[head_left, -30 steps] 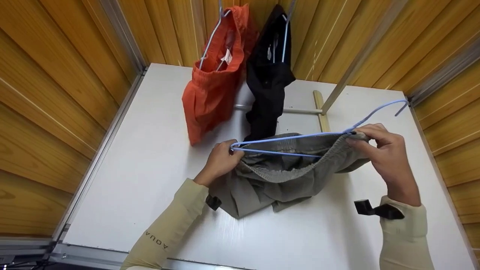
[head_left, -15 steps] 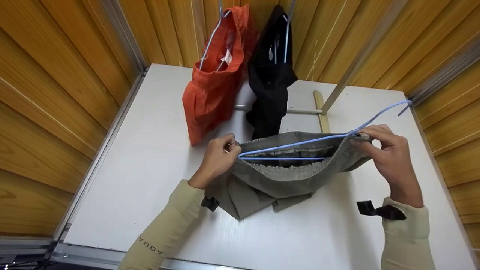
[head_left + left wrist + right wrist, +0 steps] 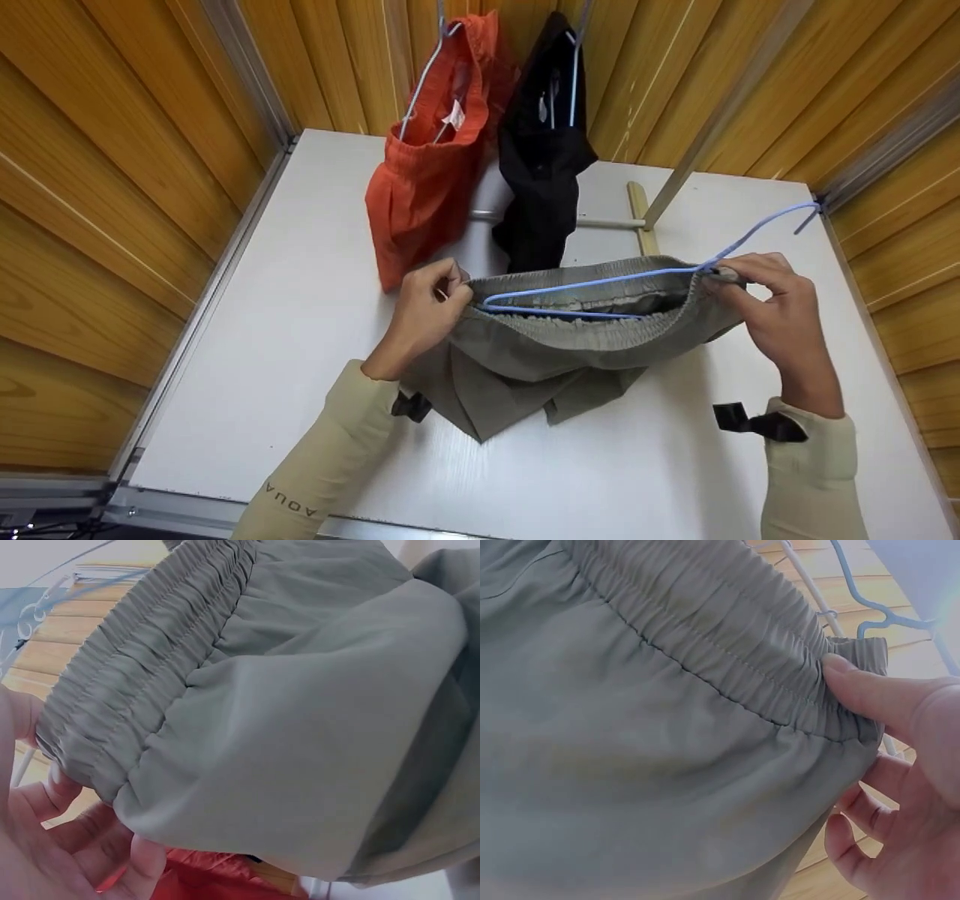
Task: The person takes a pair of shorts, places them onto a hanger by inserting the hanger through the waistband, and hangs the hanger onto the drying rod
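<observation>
Grey-green shorts with a gathered elastic waistband are stretched sideways between both hands, their waist opening facing up. My left hand pinches the waistband's left end. At the right end, my right hand grips the waistband between thumb and fingers, beside the neck of a blue wire hanger. The hanger lies across the opening; its left corner sits just inside the waistband, and its hook sticks out to the upper right. In the right wrist view the thumb presses on the ruffled waistband. Fabric hides part of the hanger.
Orange-red shorts and a black garment hang on hangers at the back. Behind them, a rack's wooden foot stands on the white tabletop. Wood-panelled walls enclose the left, back and right.
My left hand has come off the hanger's left corner and drawn the waistband outward to the left. That corner now lies within the opening. The right hand has barely moved.
</observation>
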Action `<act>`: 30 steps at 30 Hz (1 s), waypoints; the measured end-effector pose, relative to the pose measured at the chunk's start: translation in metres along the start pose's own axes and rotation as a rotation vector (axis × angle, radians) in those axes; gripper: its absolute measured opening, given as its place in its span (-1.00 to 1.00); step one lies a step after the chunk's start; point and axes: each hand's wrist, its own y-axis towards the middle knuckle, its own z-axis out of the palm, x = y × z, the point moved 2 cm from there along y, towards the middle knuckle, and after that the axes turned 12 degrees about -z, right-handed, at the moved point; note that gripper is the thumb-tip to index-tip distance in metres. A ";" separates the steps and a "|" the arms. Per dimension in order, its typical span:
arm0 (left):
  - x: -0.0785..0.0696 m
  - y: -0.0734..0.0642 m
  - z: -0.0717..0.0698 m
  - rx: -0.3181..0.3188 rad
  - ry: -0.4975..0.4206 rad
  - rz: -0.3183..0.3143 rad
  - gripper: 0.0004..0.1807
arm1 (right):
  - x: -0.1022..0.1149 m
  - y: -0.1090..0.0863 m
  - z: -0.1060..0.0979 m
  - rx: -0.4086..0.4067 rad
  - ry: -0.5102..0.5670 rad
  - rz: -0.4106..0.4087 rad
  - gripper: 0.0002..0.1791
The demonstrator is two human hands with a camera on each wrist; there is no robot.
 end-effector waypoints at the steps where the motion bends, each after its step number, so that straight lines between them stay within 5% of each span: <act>1: -0.001 0.000 -0.001 0.001 -0.004 0.003 -0.82 | 0.000 0.000 0.001 -0.002 -0.009 0.001 -0.82; 16: -0.010 0.000 -0.008 -0.031 0.048 0.054 -0.83 | 0.007 -0.002 0.010 -0.025 -0.198 -0.122 -0.77; 30: -0.018 -0.003 -0.008 0.027 -0.042 0.091 -0.84 | 0.008 -0.002 0.017 -0.041 -0.380 -0.151 -0.78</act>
